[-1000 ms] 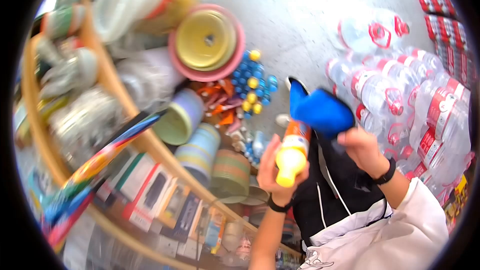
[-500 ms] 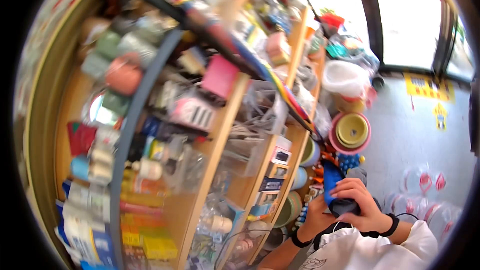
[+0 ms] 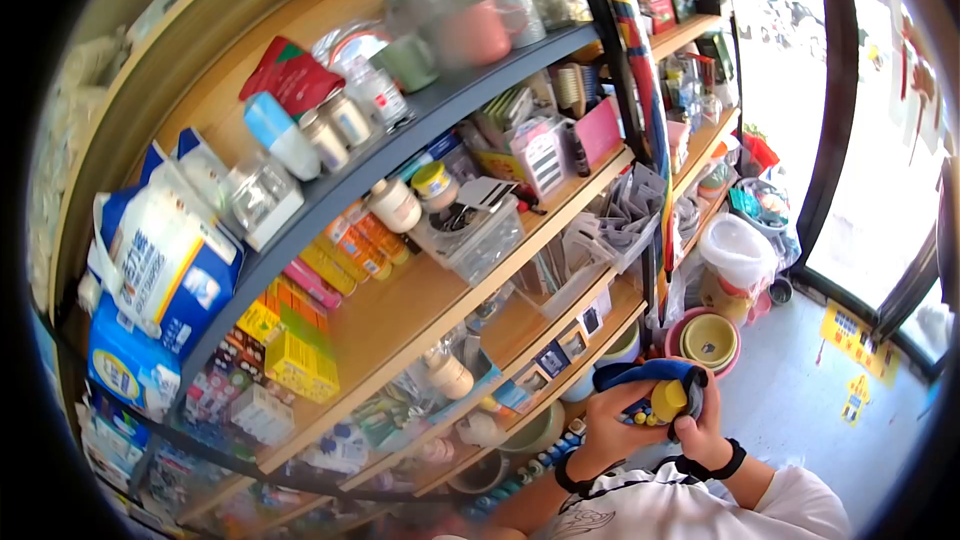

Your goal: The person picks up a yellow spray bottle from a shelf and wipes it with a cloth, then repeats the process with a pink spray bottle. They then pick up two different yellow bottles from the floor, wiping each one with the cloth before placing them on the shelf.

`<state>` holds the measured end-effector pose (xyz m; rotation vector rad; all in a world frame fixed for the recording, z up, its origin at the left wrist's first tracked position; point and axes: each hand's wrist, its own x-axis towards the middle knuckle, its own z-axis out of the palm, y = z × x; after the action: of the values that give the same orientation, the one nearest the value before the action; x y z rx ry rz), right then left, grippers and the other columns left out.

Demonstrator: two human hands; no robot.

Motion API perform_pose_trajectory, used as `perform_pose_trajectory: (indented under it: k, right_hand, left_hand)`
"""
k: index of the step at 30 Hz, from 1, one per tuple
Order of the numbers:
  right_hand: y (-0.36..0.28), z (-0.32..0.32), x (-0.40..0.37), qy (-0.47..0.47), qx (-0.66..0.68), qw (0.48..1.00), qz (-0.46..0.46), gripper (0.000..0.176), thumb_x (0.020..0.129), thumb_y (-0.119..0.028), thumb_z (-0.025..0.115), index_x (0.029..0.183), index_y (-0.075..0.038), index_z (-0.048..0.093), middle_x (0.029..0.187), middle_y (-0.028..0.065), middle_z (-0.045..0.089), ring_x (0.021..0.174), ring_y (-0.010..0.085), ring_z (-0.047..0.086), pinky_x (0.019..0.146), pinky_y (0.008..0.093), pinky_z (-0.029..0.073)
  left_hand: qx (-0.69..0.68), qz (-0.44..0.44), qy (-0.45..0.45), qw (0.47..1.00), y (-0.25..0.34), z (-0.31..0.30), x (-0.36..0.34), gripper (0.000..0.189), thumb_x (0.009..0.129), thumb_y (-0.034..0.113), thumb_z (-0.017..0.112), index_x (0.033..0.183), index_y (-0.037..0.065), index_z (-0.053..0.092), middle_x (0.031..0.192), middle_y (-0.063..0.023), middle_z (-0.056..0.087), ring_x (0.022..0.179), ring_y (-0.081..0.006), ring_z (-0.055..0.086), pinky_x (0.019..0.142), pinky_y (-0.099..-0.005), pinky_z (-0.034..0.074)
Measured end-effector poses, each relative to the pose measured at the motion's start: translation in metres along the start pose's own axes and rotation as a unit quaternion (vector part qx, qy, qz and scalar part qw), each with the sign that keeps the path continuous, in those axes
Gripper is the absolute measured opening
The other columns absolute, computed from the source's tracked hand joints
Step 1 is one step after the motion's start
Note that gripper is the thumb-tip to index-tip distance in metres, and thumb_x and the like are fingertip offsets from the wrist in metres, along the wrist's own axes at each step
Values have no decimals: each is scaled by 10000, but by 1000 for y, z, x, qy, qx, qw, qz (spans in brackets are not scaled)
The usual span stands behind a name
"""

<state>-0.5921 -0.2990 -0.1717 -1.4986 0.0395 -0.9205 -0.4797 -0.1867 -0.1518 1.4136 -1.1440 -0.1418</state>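
Between the left hand [image 3: 608, 430] and right hand [image 3: 706, 432], both grips curled round blue cloth [image 3: 658, 370], a yellow cap [image 3: 668, 400] sits, seemingly cupped for steadiness.

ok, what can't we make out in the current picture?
All in the head view:
- Yellow cap: underside hidden by the blue item, left hand and right hand.
- Pink mug: detail blurred.
- Floor sign: text too small.
- Shirt: cut off by bottom edge.
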Motion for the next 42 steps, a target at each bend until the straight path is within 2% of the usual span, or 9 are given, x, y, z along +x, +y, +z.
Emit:
perform_pose_trajectory:
  k: [5, 10, 13, 16, 20, 24, 31, 39, 42]
  right_hand:
    - [73, 4, -38, 47, -70, 996, 17, 846, 754, -414, 814, 1359, 34, 428, 1267, 164, 555, 1154, 242, 563, 988, 350, 430]
    - [76, 12, -33, -91, -37, 995, 35, 794, 697, -235, 868, 1330, -3, 448, 1224, 119, 598, 1083, 209, 606, 930, 344, 478]
    - [61, 31, -20, -75, -59, 995, 27, 813, 698, -255, 868, 1343, -5, 439, 1245, 121, 588, 1098, 220, 599, 955, 360, 463]
    - [48, 44, -8, -87, -101, 991, 1, 848, 693, -286, 872, 1358, -10, 423, 1240, 116, 578, 1139, 242, 573, 999, 386, 423]
    - [22, 53, 4, -124, 9, 992, 26, 859, 653, -297, 927, 1319, -20, 462, 1190, 94, 598, 1092, 232, 595, 956, 371, 450]
    - [21, 52, 11, -242, 253, 921, 172, 750, 570, -361, 963, 1128, -29, 587, 1014, 38, 653, 887, 138, 627, 764, 291, 502]
    - [31, 61, -7, -299, 291, 871, 259, 720, 573, -353, 964, 1101, -38, 590, 994, 33, 641, 860, 137, 615, 749, 287, 492]
    - [40, 85, -18, -150, 23, 977, 148, 531, 680, -165, 864, 1124, -28, 608, 1029, 31, 659, 956, 150, 620, 883, 293, 495]
    - [46, 91, -23, -144, 9, 975, 167, 636, 686, -127, 853, 1223, -18, 530, 1099, 50, 633, 1007, 145, 602, 914, 311, 482]
  left_hand:
    - [-49, -32, 75, 995, 22, -16, -1, 562, 640, 151, 912, 1116, -45, 686, 980, -97, 726, 863, -118, 676, 785, -265, 542]
    - [50, 41, 74, 995, 36, -38, 5, 560, 667, 203, 903, 1135, -17, 688, 975, -100, 734, 819, -135, 697, 741, -265, 540]
    - [10, -24, 50, 998, 39, -52, 7, 568, 673, 216, 883, 1156, -7, 682, 1126, -132, 699, 995, -210, 676, 882, -348, 512]
    - [125, 121, 81, 981, 35, -67, 12, 570, 663, 218, 848, 1170, 17, 685, 1418, -165, 525, 1344, -353, 434, 1104, -478, 312]
    - [56, 93, -13, 994, 32, -86, 13, 560, 676, 207, 844, 1181, 23, 686, 1509, -184, 415, 1426, -352, 345, 1140, -442, 279]
    - [-61, 41, -84, 994, 34, -95, 11, 584, 643, 201, 874, 1180, 54, 699, 1545, -198, 348, 1459, -329, 292, 1153, -459, 261]
    - [-144, 13, -105, 984, 18, -105, 0, 598, 637, 185, 880, 1198, 80, 702, 1573, -199, 287, 1482, -320, 237, 1160, -468, 254]
    - [-97, 8, -49, 994, 6, -105, -8, 628, 646, 140, 861, 1242, 74, 676, 1536, -200, 364, 1426, -319, 359, 1145, -444, 294]
    - [-173, -38, 23, 984, 8, -99, -7, 646, 700, 26, 822, 1302, -20, 592, 1461, -151, 462, 1267, -224, 532, 1006, -363, 494]
